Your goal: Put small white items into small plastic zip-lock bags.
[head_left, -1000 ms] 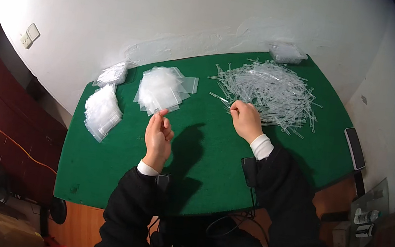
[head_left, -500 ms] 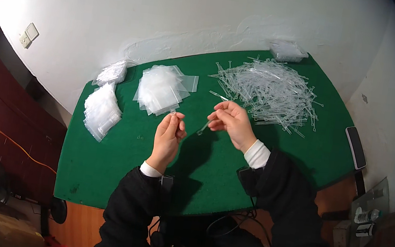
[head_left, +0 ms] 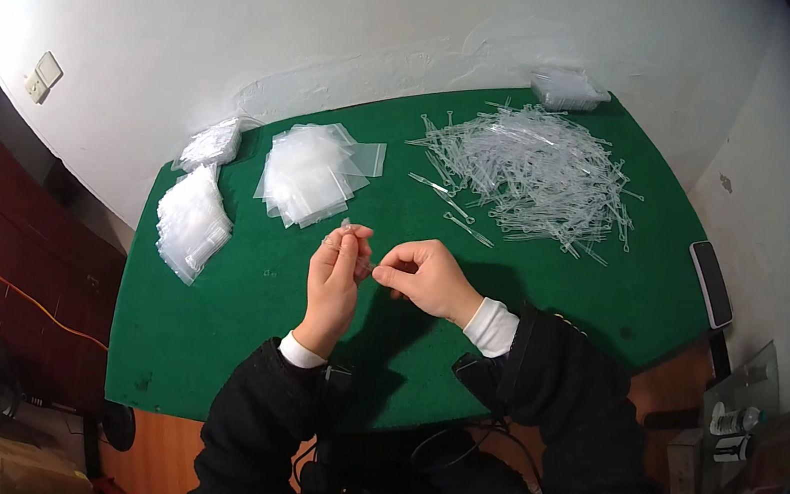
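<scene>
Heap, 1, slim clear plastic sticks with looped ends [head_left: 526,175]: landmark. Left hand [head_left: 337,274], left of and nearer than the heap: thumb and fingers pinching a small clear plastic piece [head_left: 347,225], mostly hidden. Right hand [head_left: 432,283], nearer than the heap: thumb and forefinger pinching 1 thin clear plastic stick [head_left: 366,266], mostly covered, at the left fingers. Risks, judged: dropped stick, from smooth plastic in narrow pinches; snagged loops, from gathering blind behind fingers; miscount, from transparency.
</scene>
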The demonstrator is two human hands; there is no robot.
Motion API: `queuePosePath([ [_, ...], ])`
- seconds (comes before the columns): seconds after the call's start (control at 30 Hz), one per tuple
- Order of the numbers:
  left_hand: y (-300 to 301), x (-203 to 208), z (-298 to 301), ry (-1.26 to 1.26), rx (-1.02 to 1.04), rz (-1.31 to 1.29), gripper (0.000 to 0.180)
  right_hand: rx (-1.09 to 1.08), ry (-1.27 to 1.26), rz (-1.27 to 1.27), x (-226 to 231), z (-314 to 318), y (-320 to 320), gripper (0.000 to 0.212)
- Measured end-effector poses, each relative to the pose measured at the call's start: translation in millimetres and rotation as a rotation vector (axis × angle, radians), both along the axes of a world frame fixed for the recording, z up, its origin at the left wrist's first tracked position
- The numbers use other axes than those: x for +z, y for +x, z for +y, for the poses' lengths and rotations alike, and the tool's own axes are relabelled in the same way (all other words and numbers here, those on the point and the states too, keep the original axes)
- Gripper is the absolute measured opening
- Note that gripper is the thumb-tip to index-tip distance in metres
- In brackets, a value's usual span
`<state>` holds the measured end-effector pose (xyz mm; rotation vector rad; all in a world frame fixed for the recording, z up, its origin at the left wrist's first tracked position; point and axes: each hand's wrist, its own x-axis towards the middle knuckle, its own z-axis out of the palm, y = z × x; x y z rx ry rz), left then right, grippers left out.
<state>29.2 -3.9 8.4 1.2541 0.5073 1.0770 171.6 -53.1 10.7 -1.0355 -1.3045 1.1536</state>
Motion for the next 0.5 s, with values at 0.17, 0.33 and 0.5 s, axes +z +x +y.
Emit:
queuePosePath([
  [0.17, -0.7, 2.2, 1.0, -0.136, -0.010, -0.169, 0.021, 0.114, -0.094, 0.107, -1.1, 0.6, -1.5, 0.017],
  [0.33, -2.8, 2.6, 1.5, -0.152, -0.133, -0.286, 0.021, 0.088, -0.068, 0.058, -4.7, 1.2, -1.7, 0.019],
  [0.5, -1.4, 3.0, 0.5, -0.115, -0.203, -0.313, 0.022, 0.017, -0.081, 0.124, 2.0, -0.3, -2.6, 0.022],
])
